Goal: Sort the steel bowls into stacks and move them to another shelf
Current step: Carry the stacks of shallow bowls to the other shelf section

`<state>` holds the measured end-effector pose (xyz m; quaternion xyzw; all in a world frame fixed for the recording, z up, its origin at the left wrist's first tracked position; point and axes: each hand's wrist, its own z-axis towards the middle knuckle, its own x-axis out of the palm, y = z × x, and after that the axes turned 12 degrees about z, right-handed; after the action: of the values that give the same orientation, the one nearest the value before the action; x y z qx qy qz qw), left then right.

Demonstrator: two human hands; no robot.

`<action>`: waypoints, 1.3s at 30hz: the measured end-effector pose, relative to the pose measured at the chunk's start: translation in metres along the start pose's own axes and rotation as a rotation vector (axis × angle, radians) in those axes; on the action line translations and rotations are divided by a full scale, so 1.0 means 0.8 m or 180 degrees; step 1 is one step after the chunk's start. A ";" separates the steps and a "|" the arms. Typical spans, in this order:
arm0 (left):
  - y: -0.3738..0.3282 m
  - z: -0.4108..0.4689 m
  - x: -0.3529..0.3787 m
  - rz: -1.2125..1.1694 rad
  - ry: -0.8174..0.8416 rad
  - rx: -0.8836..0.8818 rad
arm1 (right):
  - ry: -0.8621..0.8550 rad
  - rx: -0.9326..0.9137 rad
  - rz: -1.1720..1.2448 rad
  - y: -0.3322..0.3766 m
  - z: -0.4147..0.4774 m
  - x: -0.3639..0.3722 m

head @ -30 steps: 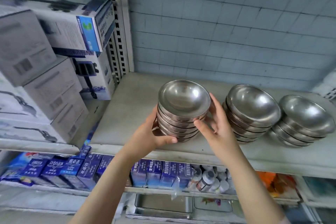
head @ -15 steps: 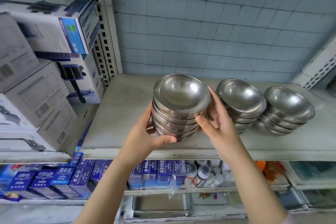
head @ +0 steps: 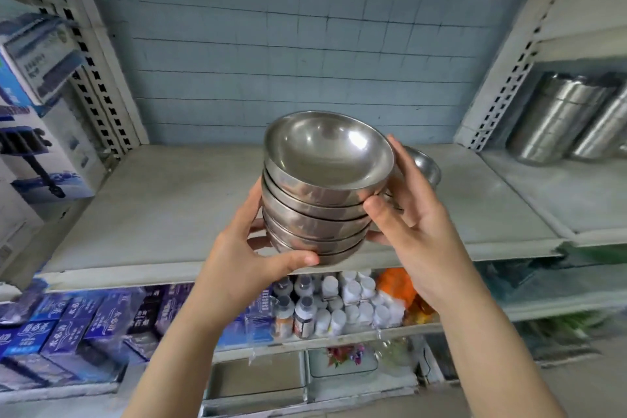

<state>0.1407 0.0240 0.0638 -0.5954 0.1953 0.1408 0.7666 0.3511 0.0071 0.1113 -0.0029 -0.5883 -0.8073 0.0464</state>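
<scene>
My left hand (head: 237, 258) and right hand (head: 417, 237) grip the stack of steel bowls (head: 319, 200) from both sides, fingers (head: 298, 260) curled round it, seemingly clear of the shelf (head: 152, 214). I judge it rigid, weighty, slippery: support the lowest bowl, steady the upper rims

Blue boxes (head: 34, 338) bear white Chinese characters, too blurred to read with certainty

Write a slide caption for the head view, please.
Left hand and right hand grip a bowl stack at the shelf.

bowl stack (head: 315, 210) lifted off shelf (head: 163, 214), held up
</scene>
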 end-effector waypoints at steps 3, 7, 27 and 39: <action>-0.039 -0.008 0.051 -0.0047 0.0009 0.0028 | -0.0050 -0.0031 -0.0008 0.022 -0.022 -0.058; -0.087 -0.008 0.128 -0.0129 0.0218 0.0220 | -0.0208 -0.0058 -0.0125 0.042 -0.052 -0.141; -0.230 0.162 0.517 -0.0702 0.1520 0.0696 | -0.1492 0.0079 -0.0600 0.043 -0.056 -0.530; -0.319 0.237 0.743 -0.0534 0.2107 0.0872 | -0.2035 0.0004 -0.0525 0.040 -0.063 -0.754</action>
<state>0.8056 0.1337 0.0456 -0.5145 0.4002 -0.1502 0.7434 0.9563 -0.0075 0.0900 -0.2085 -0.5719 -0.7661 -0.2062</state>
